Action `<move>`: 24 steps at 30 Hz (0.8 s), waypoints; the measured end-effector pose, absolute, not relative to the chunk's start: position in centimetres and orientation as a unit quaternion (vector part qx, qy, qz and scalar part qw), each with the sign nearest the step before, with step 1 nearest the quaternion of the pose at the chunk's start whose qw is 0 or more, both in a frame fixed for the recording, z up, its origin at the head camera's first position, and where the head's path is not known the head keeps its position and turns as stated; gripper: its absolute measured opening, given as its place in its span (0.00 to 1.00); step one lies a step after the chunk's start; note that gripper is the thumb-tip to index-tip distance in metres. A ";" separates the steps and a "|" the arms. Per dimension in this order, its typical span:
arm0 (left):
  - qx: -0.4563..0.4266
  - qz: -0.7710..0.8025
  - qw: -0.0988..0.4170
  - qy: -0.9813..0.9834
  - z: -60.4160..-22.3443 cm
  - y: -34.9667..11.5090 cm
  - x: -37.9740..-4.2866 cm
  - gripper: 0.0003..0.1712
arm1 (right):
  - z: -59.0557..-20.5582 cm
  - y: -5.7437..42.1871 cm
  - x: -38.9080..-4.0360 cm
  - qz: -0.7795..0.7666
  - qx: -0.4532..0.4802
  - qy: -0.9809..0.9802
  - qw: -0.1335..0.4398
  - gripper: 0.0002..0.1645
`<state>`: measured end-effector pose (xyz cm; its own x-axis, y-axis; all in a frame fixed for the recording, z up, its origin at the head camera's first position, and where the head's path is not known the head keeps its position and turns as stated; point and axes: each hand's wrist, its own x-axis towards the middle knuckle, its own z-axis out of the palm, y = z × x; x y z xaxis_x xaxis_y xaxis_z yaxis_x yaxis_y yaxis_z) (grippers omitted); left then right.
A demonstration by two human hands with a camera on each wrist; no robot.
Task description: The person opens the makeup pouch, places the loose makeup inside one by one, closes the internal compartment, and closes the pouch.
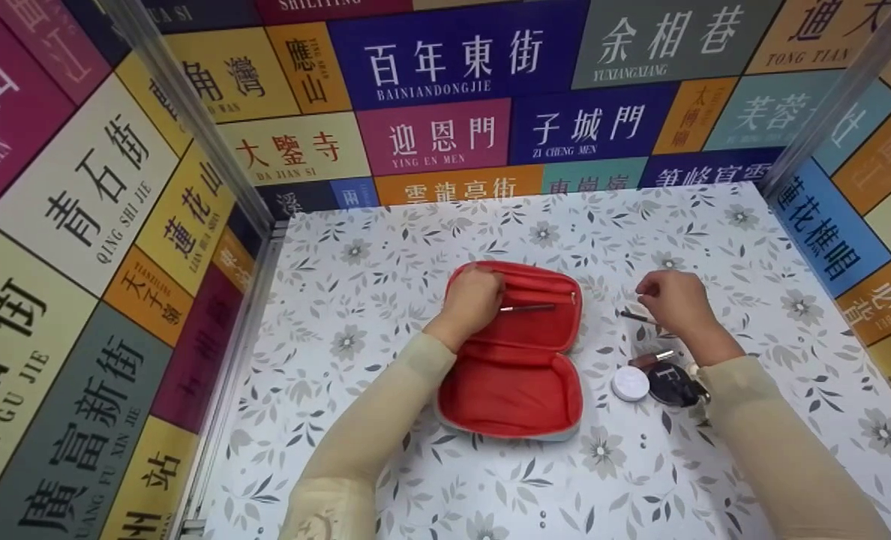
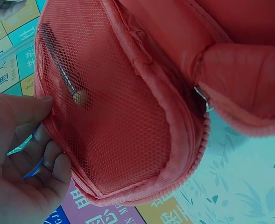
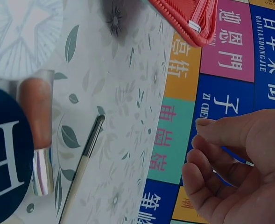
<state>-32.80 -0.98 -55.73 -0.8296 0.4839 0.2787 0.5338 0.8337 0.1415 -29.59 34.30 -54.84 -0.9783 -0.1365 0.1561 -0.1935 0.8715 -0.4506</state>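
Note:
A red-lined zippered cosmetic bag (image 1: 511, 394) lies unfolded on the table. My left hand (image 1: 475, 300) grips the edge of its upper half; in the left wrist view the thumb presses on the rim of the mesh pocket (image 2: 123, 121). Behind that mesh is a slim makeup brush (image 2: 64, 70) with a small rounded tip. To the right of the bag, my right hand (image 1: 678, 304) hovers with loosely curled fingers and holds nothing. Nearest to it lies a thin dark and pale stick (image 3: 84, 161), perhaps another brush, apart from the fingers.
Below the right hand sit a white round container (image 1: 630, 383), a black compact (image 1: 664, 382) with a letter F, and a brown tube (image 1: 646, 360) with a shiny end. The flower-patterned table (image 1: 348, 397) is bounded by colourful sign-covered walls (image 1: 445, 64).

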 end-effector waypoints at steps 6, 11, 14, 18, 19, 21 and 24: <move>-0.268 -0.113 0.121 -0.949 -55.8 -1.0 -32.9 0.10 | -55.0 35.3 -29.6 0.237 0.071 -0.968 0.047 0.03; -0.263 -0.114 0.119 -0.951 -55.8 -1.1 -32.9 0.10 | -55.3 36.4 -29.7 0.232 0.063 -0.970 0.042 0.03; -0.258 -0.115 0.116 -0.952 -55.8 -1.2 -32.9 0.10 | -55.5 37.1 -29.7 0.228 0.063 -0.971 0.047 0.03; -0.254 -0.121 0.113 -0.953 -55.6 -1.3 -32.9 0.10 | -55.7 38.0 -29.7 0.225 0.063 -0.971 0.044 0.03; -0.254 -0.123 0.112 -0.953 -55.6 -1.4 -32.9 0.11 | -55.7 38.3 -29.7 0.224 0.062 -0.972 0.039 0.03; -0.254 -0.127 0.111 -0.952 -55.7 -1.5 -32.9 0.11 | -56.0 38.6 -29.7 0.223 0.057 -0.973 0.032 0.03; -0.255 -0.129 0.111 -0.952 -55.8 -1.6 -33.0 0.11 | -56.4 39.0 -29.5 0.218 0.055 -0.974 0.023 0.03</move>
<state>-32.95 -1.60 -55.79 -0.8450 0.4574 0.2772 0.5147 0.8362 0.1893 -29.53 39.03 -56.38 -0.9930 -0.0964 0.0677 -0.1161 0.8987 -0.4230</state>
